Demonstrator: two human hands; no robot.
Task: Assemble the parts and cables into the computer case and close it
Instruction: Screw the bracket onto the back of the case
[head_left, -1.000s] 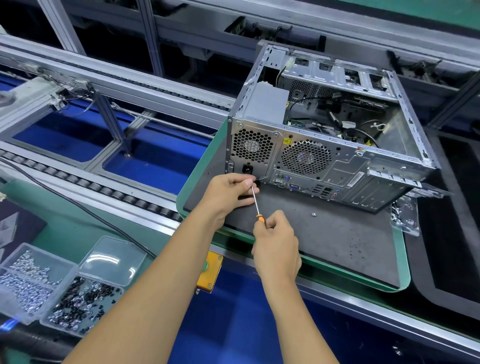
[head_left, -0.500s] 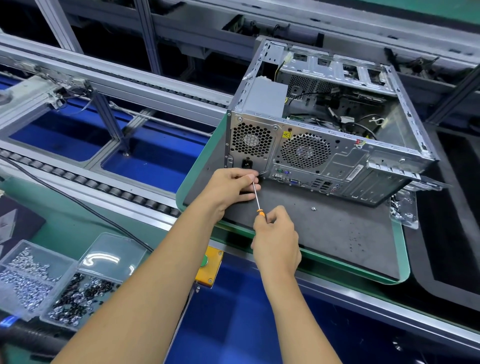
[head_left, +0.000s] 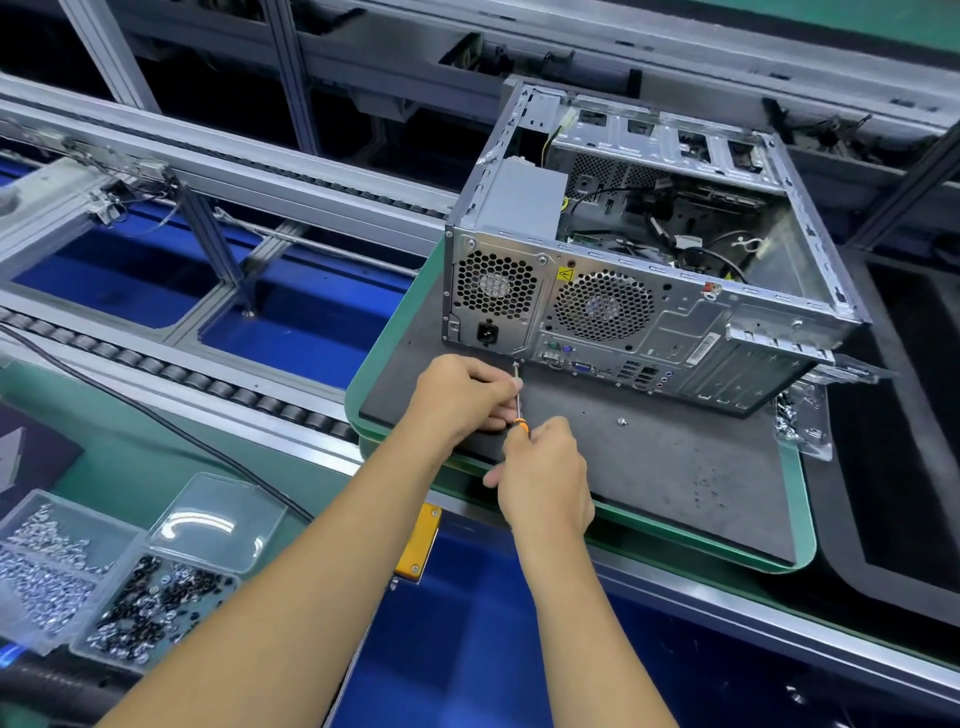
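We see the right hand (head_left: 543, 480) clamped round the screwdriver (head_left: 517, 395) handle; left hand (head_left: 462, 395) fingers pinch its shaft, tip below the computer case (head_left: 649, 291) rear.

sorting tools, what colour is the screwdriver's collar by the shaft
Orange, on the screwdriver the right hand holds; head view.

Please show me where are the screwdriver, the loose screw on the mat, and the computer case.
screwdriver (head_left: 518, 400): head view, on its metal shaft.
loose screw (head_left: 622, 422): head view, on its head.
computer case (head_left: 675, 332): head view, on its rear panel.
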